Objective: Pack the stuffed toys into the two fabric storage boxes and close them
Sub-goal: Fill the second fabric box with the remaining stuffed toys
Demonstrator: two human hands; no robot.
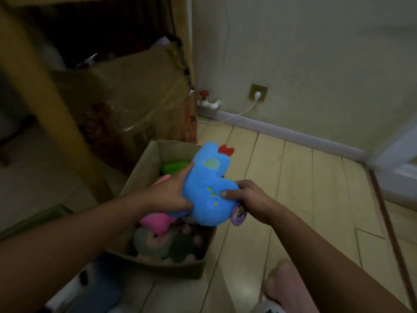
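A blue stuffed toy with a red crest and a purple tag hangs over the right edge of an open brown box on the floor. My left hand grips the toy's left side. On its lower right end, my right hand holds it with the thumb pressed into the plush. Inside the box lie a pink toy, a green toy and a grey-green toy.
A large taped cardboard carton stands behind the box under a wooden frame. A wall socket with a white cable and a red-handled valve sit at the wall. Wooden floor stretches to the right. A foot shows at bottom right.
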